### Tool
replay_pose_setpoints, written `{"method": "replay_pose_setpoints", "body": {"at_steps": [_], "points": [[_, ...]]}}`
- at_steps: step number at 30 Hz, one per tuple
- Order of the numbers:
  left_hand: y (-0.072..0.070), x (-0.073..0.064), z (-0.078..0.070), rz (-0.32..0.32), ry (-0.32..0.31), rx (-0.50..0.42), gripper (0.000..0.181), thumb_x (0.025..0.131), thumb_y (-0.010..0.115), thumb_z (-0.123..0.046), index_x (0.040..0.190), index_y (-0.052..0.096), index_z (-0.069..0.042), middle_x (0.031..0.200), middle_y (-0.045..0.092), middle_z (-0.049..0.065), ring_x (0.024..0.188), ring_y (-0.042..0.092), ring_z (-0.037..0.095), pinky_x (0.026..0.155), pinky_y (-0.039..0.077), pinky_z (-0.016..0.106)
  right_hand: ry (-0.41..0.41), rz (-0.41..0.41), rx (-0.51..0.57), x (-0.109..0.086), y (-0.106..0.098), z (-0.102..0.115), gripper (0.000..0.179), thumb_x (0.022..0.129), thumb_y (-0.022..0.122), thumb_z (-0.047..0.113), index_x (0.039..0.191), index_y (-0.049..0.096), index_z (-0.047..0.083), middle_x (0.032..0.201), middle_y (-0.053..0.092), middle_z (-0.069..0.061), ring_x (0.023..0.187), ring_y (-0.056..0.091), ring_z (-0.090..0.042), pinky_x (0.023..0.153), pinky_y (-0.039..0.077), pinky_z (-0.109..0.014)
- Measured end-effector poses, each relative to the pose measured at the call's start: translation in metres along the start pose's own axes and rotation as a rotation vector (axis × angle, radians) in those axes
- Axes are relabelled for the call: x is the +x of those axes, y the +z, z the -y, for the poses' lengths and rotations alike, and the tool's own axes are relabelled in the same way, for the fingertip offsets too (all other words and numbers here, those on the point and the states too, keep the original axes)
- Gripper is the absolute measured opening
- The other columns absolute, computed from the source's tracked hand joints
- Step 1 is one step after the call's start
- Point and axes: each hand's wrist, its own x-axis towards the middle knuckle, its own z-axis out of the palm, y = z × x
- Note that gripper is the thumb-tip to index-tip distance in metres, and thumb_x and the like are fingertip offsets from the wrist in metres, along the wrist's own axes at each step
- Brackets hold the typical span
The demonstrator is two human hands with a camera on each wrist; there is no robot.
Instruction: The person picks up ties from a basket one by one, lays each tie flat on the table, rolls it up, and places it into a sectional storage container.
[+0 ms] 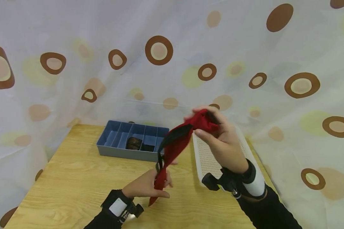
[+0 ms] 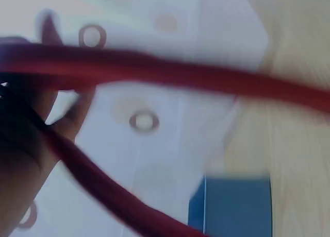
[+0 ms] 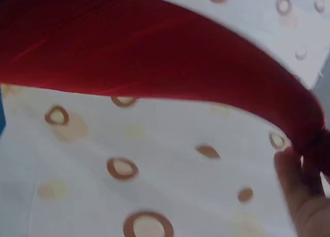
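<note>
A light, yellowish wood-grain tabletop is seen in the head view. Nr the far edge, a bit L of ctr, a blue-grey box is set, split into 5 compartments, its R front corner partly hidden. Along the R side a white basket w/ a perforated bottom is laid lengthwise, far to near, apart from the box & partly blocked from view, w/ wood grain shown btwn the two.

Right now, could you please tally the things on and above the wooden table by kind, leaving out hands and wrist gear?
Red-and-black fabric piece: 1
Blue divided plastic box: 1
White perforated plastic tray: 1
Dark items inside box: 2
Total: 5
</note>
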Motion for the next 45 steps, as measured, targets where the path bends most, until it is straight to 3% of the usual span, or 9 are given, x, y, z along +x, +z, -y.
{"method": "replay_pose_setpoints", "body": {"at_steps": [4,8,14,18,23,29,35,40,45], "points": [[-0.014,-0.032,0.004,-0.064,-0.24,0.298,0.058,0.084,0.064,-0.01,0.137,0.04,-0.013,0.097,0.061,0.003,0.08,0.054,0.007,0.071,0.046,0.026,0.107,-0.123,-0.088,-0.046,-0.024,-0.003,0.036,0.085,0.058,-0.012,0.12,0.05,-0.009,0.109,0.061,0.0,0.093,0.058,-0.009,0.076,0.049,-0.015],[-0.036,-0.073,0.019,-0.124,-0.445,0.572,0.061,0.068,0.067,0.005,0.124,0.053,-0.014,0.107,0.06,-0.002,0.09,0.054,0.012,0.077,0.048,0.036,0.366,-0.035,-0.188,-0.123,-0.036,-0.038,0.031,0.086,0.061,-0.007,0.115,0.053,-0.006,0.105,0.061,0.004,0.083,0.055,-0.004,0.067,0.048,-0.018],[-0.036,-0.109,0.064,-0.069,-0.503,0.746,0.047,0.06,0.08,-0.006,0.102,0.062,-0.017,0.087,0.058,-0.004,0.083,0.055,0.016,0.079,0.045,0.048,0.697,0.182,-0.09,-0.235,-0.037,-0.112,0.034,0.088,0.062,0.01,0.112,0.05,-0.012,0.103,0.06,0.001,0.081,0.053,0.005,0.065,0.047,-0.018],[-0.023,-0.114,0.088,-0.07,-0.552,0.771,0.051,0.057,0.079,-0.009,0.105,0.062,-0.011,0.092,0.059,0.001,0.091,0.057,0.025,0.091,0.037,0.062,0.822,0.204,-0.121,-0.275,-0.045,-0.144,0.041,0.084,0.067,0.014,0.11,0.05,-0.013,0.103,0.06,-0.016,0.083,0.053,0.005,0.067,0.048,-0.017],[-0.018,-0.103,0.077,-0.115,-0.568,0.886,0.059,0.057,0.077,-0.013,0.113,0.06,-0.006,0.101,0.06,0.01,0.101,0.055,0.033,0.098,0.024,0.071,0.962,0.188,-0.151,-0.286,-0.062,-0.154,0.045,0.082,0.069,0.016,0.114,0.05,-0.009,0.109,0.059,-0.021,0.085,0.054,0.002,0.069,0.049,-0.019],[-0.039,-0.101,0.057,-0.224,-0.543,1.084,0.048,0.054,0.078,-0.01,0.099,0.061,-0.012,0.088,0.055,0.008,0.094,0.053,0.033,0.097,0.024,0.073,1.009,0.141,-0.216,-0.288,-0.083,-0.155,0.047,0.083,0.067,0.012,0.117,0.046,-0.012,0.106,0.059,-0.024,0.069,0.055,-0.007,0.057,0.047,-0.024],[-0.048,-0.117,0.071,-0.103,-0.721,0.857,0.025,0.071,0.067,-0.001,0.09,0.056,-0.014,0.086,0.055,0.005,0.087,0.057,0.034,0.09,0.03,0.073,1.011,0.14,-0.42,-0.299,-0.086,-0.173,0.036,0.075,0.074,0.005,0.105,0.056,-0.001,0.101,0.064,-0.014,0.081,0.053,0.0,0.067,0.045,-0.02],[-0.042,-0.117,0.082,-0.189,-0.804,0.813,0.02,0.089,0.06,-0.027,0.092,0.059,-0.008,0.085,0.059,0.008,0.079,0.057,0.028,0.073,0.045,0.052,1.039,0.113,-0.485,-0.302,-0.091,-0.185,0.032,0.082,0.071,0.021,0.103,0.06,0.0,0.097,0.065,-0.008,0.081,0.058,-0.011,0.068,0.049,-0.029],[-0.028,-0.106,0.085,-0.275,-0.787,0.829,0.032,0.081,0.071,-0.033,0.075,0.054,-0.006,0.075,0.054,0.008,0.068,0.054,0.024,0.058,0.044,0.039,1.105,0.132,-0.737,-0.287,-0.08,-0.175,0.037,0.085,0.068,0.028,0.099,0.06,-0.006,0.086,0.064,-0.01,0.077,0.061,-0.021,0.067,0.052,-0.038]]}}
